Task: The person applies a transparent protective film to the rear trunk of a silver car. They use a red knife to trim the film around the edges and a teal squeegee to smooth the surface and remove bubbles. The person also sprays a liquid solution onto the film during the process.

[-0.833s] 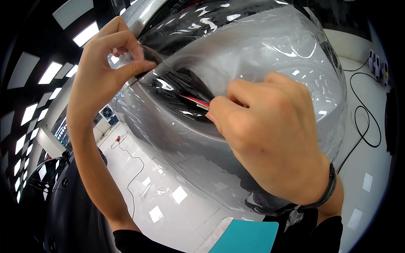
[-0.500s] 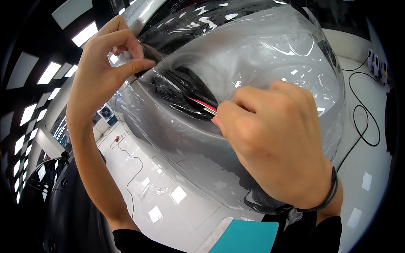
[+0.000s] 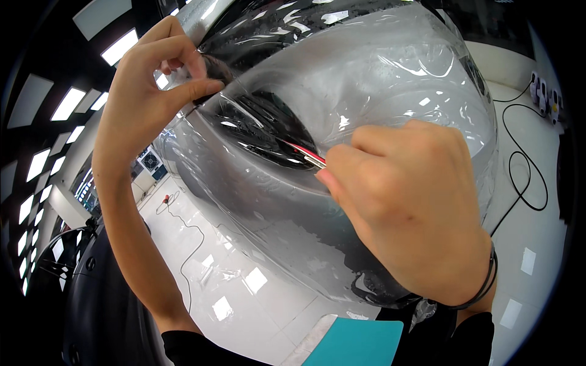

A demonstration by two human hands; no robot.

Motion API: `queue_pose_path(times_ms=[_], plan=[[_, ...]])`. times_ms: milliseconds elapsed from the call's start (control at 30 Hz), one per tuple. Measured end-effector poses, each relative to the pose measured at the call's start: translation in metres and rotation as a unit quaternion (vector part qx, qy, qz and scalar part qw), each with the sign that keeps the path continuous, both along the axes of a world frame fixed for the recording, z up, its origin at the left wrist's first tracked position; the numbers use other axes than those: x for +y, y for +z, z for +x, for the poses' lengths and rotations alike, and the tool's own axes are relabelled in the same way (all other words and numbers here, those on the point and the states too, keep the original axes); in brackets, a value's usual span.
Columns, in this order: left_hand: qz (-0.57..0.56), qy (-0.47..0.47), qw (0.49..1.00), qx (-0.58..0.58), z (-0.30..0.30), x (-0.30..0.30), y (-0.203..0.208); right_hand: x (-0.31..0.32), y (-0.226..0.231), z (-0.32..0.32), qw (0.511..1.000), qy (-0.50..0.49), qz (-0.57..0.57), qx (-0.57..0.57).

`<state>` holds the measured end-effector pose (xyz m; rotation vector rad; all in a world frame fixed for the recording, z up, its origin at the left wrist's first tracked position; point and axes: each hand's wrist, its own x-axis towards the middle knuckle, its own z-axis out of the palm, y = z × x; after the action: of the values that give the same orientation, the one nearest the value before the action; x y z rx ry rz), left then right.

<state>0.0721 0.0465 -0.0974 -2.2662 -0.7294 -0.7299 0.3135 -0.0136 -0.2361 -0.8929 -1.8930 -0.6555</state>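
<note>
Fingers (image 3: 342, 160) of the right hand (image 3: 412, 207) grip a red tool (image 3: 310, 156).

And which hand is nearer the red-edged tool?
Right. The right hand holds the red-edged tool; the left hand is apart from it, toward the picture's upper left.

Film (image 3: 366, 79) over car (image 3: 287, 131); second car (image 3: 104, 293) left; cable (image 3: 547, 190) right
</note>
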Motion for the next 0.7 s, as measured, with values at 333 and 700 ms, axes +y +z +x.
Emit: queue_pose_path(times_ms=[333, 700], plan=[[0.005, -0.012, 1.0, 0.003, -0.002, 0.003, -0.001, -0.004, -0.006, 0.0, 0.999, -0.044, 0.027, -0.012], [0.014, -0.022, 0.999, 0.028, -0.01, 0.001, 0.002, -0.009, -0.004, 0.012, 0.995, 0.033, -0.081, 0.051]])
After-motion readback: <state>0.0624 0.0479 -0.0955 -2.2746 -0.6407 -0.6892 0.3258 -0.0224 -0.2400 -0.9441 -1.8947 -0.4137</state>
